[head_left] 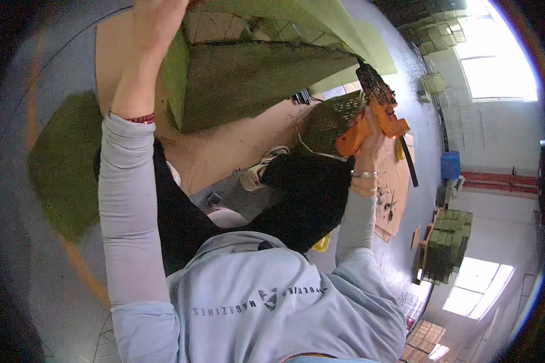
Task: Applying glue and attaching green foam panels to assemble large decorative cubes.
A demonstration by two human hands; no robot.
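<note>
Green panelled box (254,85) sits over brown cardboard (233,138). Right hand (370,140) wraps orange glue gun (384,110), pointed at box's right corner, presumably to reach its black edge (272,43). Left hand (158,21) at box's upper left, likely steadying; fingers out of frame, can't tell grip.

Tee (236,278): pale grey-blue, short-sleeved, dark lettering (224,307) plus emblem (268,297) on front. Light grey long sleeves (130,212) underneath, wrinkled. Left side: dark red bead bracelet (142,119). Right: pale beads (364,174), thin band (364,188). Trousers (312,196) black. Shoe (254,176) pale.
</note>
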